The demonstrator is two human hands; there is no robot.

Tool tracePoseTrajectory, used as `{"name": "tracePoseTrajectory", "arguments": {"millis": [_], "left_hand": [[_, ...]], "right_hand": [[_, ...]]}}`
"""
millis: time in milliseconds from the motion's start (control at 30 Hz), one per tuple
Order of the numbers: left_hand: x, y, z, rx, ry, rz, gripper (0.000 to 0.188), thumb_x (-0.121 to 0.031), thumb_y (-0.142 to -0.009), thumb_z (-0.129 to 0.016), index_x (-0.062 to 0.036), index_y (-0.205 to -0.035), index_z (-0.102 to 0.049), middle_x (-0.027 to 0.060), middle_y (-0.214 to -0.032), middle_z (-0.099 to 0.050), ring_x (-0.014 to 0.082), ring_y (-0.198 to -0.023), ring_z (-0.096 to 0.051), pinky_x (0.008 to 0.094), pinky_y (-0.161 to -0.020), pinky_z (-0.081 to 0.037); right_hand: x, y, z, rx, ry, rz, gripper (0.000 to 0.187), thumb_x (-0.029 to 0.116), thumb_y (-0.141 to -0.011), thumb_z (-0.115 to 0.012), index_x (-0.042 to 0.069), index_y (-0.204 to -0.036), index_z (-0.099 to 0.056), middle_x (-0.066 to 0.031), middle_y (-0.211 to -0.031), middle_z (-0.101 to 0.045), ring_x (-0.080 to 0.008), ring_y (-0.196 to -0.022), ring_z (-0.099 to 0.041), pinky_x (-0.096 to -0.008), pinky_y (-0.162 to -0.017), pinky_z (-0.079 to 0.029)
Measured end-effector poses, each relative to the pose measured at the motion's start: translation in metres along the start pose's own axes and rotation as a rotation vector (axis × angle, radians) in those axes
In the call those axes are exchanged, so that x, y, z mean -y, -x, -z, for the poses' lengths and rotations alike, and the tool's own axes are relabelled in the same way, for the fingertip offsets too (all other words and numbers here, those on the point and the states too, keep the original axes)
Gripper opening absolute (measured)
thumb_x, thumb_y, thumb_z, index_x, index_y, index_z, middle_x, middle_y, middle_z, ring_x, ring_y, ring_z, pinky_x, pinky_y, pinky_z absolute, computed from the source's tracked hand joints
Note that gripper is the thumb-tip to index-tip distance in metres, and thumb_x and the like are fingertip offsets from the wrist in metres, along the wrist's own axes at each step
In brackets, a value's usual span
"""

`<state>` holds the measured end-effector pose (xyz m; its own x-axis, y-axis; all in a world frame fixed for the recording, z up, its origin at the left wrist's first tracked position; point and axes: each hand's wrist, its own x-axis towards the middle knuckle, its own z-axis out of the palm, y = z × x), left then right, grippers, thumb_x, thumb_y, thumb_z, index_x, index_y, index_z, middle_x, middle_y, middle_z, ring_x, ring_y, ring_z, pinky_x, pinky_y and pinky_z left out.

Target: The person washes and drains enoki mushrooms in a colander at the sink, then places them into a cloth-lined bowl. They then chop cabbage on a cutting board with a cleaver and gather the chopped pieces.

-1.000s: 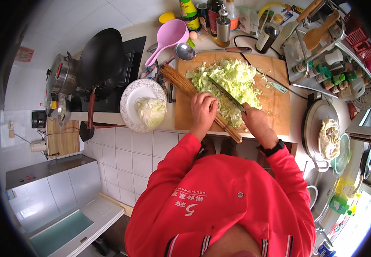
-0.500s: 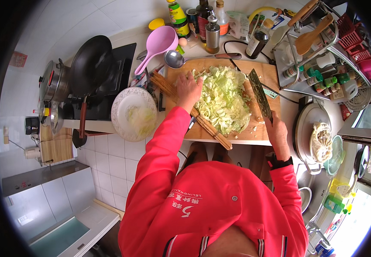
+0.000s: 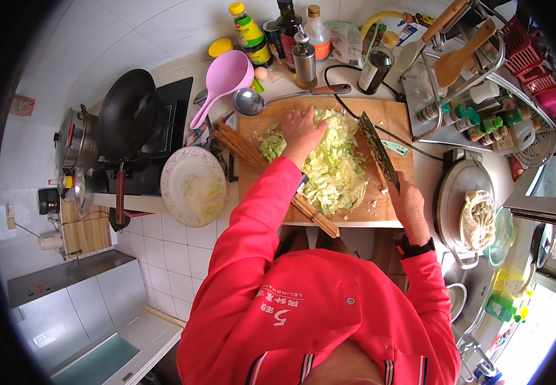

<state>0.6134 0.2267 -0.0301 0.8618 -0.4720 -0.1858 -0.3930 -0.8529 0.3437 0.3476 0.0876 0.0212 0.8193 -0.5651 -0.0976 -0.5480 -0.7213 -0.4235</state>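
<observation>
A large heap of chopped pale green cabbage (image 3: 339, 170) covers the middle of the wooden cutting board (image 3: 390, 212). My left hand (image 3: 302, 131) lies on the heap's left side, fingers spread, gripping nothing. In my right hand (image 3: 408, 204) is the handle of a kitchen knife (image 3: 378, 149), my fingers closed around it. Its broad dark blade, flecked with bits of cabbage, points away from me along the heap's right edge. Under my left forearm a bundle of thin bamboo sticks (image 3: 242, 144) runs slantwise across the board, partly hidden by my sleeve.
Left of the board stands a patterned white bowl (image 3: 174, 172) with some cabbage, near a black wok (image 3: 127, 119) on the stove. A ladle (image 3: 249, 101), pink scoop (image 3: 230, 70) and several bottles line the back. At right are a spice rack (image 3: 419, 131) and lidded pan (image 3: 457, 186).
My left hand has moved right, from the heap's left edge onto the cabbage. The knife blade has swung left, closer to the heap. The whole view has shifted slightly.
</observation>
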Motion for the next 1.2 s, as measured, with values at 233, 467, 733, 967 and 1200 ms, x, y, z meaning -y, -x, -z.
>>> {"name": "tracePoseTrajectory", "arguments": {"millis": [233, 467, 733, 967, 1200], "left_hand": [[0.002, -0.009, -0.004, -0.013, 0.119, -0.110, 0.067, -0.050, -0.077, -0.064, -0.0118, -0.131, -0.051, 0.0160, -0.128, -0.055, 0.0334, -0.120, -0.050, 0.0411, -0.098, -0.041], [0.020, 0.012, 0.009, -0.117, 0.491, -0.279, 0.057, -0.029, -0.071, -0.075, -0.0056, -0.119, -0.056, 0.0179, -0.107, -0.064, 0.0363, -0.103, -0.059, 0.0424, -0.089, -0.047], [0.030, 0.105, 0.002, -0.389, 0.278, -0.517, 0.043, -0.008, -0.074, -0.069, -0.0068, -0.115, -0.057, 0.0134, -0.118, -0.057, 0.0311, -0.114, -0.051, 0.0407, -0.097, -0.042], [0.035, 0.125, -0.015, -0.490, 0.372, -0.490, 0.043, -0.007, -0.076, -0.069, -0.0059, -0.117, -0.057, 0.0130, -0.122, -0.050, 0.0346, -0.115, -0.048, 0.0417, -0.097, -0.043], [0.036, 0.128, -0.018, -0.585, 0.516, -0.474, 0.038, -0.006, -0.073, -0.071, -0.0044, -0.108, -0.059, 0.0126, -0.116, -0.051, 0.0347, -0.110, -0.050, 0.0433, -0.093, -0.044]], "right_hand": [[0.023, -0.032, -0.020, 0.040, -0.043, 0.100, 0.028, 0.026, -0.089, -0.058, 0.008, -0.109, -0.056, -0.0210, -0.080, -0.064, -0.0401, -0.076, -0.063, -0.0483, -0.065, -0.048], [0.043, -0.015, 0.002, 0.072, -0.082, 0.177, 0.027, 0.023, -0.088, -0.059, 0.008, -0.110, -0.057, -0.0183, -0.077, -0.063, -0.0380, -0.073, -0.062, -0.0455, -0.063, -0.048], [0.054, 0.030, 0.023, 0.067, -0.071, 0.219, 0.026, 0.020, -0.088, -0.060, 0.009, -0.111, -0.057, -0.0150, -0.079, -0.065, -0.0351, -0.072, -0.063, -0.0436, -0.061, -0.049], [0.070, 0.011, -0.013, 0.149, -0.035, 0.234, 0.024, 0.024, -0.089, -0.057, 0.006, -0.105, -0.056, -0.0196, -0.075, -0.063, -0.0390, -0.073, -0.062, -0.0471, -0.061, -0.048], [0.073, 0.014, -0.016, 0.155, -0.049, 0.227, 0.025, 0.024, -0.090, -0.056, 0.004, -0.104, -0.054, -0.0214, -0.072, -0.063, -0.0405, -0.070, -0.061, -0.0486, -0.061, -0.047]]}}
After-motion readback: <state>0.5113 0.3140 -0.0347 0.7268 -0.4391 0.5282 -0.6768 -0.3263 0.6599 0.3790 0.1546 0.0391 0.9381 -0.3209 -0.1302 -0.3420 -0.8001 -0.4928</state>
